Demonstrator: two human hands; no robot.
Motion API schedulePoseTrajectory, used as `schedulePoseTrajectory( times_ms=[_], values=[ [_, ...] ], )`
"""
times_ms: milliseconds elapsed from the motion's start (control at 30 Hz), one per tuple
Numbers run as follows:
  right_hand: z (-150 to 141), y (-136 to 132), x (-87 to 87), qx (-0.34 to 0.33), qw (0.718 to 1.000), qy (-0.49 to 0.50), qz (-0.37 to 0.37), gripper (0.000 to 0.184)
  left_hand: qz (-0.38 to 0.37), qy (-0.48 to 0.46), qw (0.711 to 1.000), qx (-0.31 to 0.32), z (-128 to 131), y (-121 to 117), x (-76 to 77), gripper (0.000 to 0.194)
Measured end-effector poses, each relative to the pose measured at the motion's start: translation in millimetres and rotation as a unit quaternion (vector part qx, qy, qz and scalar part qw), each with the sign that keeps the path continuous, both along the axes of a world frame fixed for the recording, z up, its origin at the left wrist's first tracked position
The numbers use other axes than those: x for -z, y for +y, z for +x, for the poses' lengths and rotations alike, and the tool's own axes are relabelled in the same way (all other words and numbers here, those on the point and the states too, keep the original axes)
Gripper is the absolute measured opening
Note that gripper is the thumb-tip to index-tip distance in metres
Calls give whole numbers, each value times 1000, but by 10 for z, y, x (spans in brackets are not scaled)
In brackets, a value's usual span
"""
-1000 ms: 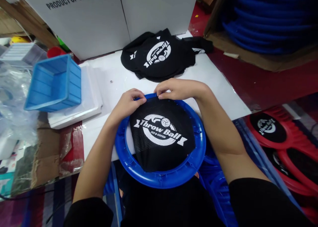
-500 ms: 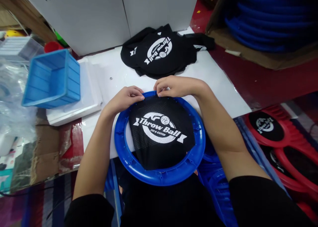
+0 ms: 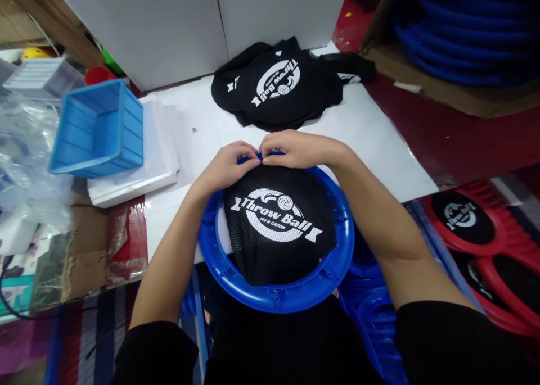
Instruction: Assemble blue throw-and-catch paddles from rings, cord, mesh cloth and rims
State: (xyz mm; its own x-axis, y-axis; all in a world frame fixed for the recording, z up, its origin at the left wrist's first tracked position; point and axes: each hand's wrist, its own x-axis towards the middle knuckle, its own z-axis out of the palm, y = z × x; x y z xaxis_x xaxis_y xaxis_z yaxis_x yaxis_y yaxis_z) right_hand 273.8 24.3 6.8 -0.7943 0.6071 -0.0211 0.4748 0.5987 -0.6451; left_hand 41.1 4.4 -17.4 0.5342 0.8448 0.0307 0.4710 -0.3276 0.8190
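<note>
A blue plastic ring point(image 3: 337, 261) lies at the near edge of the white table top point(image 3: 371, 132). A black mesh net point(image 3: 278, 227) printed "Throw Ball" is draped across it. My left hand point(image 3: 225, 166) and my right hand point(image 3: 291, 148) meet at the far rim of the ring. Both pinch the net's top edge against the rim, fingertips almost touching each other. The near edge of the net hangs loose inside the ring.
A pile of black printed nets point(image 3: 278, 84) lies behind the ring, before a white carton point(image 3: 169, 25). A blue basket point(image 3: 99, 127) rests on white sheets at left, beside clear plastic bags point(image 3: 25, 160). Red finished rings point(image 3: 472, 222) are stacked at right; blue rings point(image 3: 464, 31) fill a box behind.
My left hand has slid right along the far rim until its fingers meet those of my right hand. The camera view has shifted a little.
</note>
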Motion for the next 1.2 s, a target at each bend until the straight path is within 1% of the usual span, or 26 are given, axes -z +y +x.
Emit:
schedulePoseTrajectory(
  times_ms=[100, 233, 300, 400, 467, 533, 633, 767, 933, 1067, 1200],
  values=[
    [34, 7, -18, -15, 1000, 6, -21, 26, 9, 17, 1000, 3, 15, -1, 19, 15],
    [30, 12, 2, -7, 1000, 13, -7, 20, 37, 40, 998, -12, 39, -27, 19, 17],
    [5, 11, 22, 6, 1000, 10, 0, 20, 47, 31, 998, -3, 41, -50, 17, 18],
    [-40, 3, 39, 13, 1000, 5, 6, 20, 50, 14, 999, 7, 28, -77, 16, 15],
    [-68, -4, 40, 20, 1000, -2, 6, 19, 42, 16, 999, 2, 21, -75, 17, 11],
    [-91, -5, 43, 39, 999, -9, -5, 16, 17, 19, 1000, -6, 21, -51, 19, 10],
    [-119, 14, 59, 81, 995, -10, -51, 11, -29, 20, 999, -19, 35, 7, 21, 8],
    [-154, 49, 89, 115, 986, -4, -121, 7, -52, 22, 997, -43, 67, 65, 29, 9],
    [-200, 40, 98, 148, 982, -16, -113, 8, -63, 28, 996, -65, 105, 72, 42, 11],
    [-207, 51, 109, 146, 982, -5, -120, 7, -52, 39, 995, -69, 118, 65, 37, 12],
    [-201, 60, 109, 151, 981, -1, -118, 8, -65, 26, 995, -68, 108, 71, 34, 11]
  ],
)
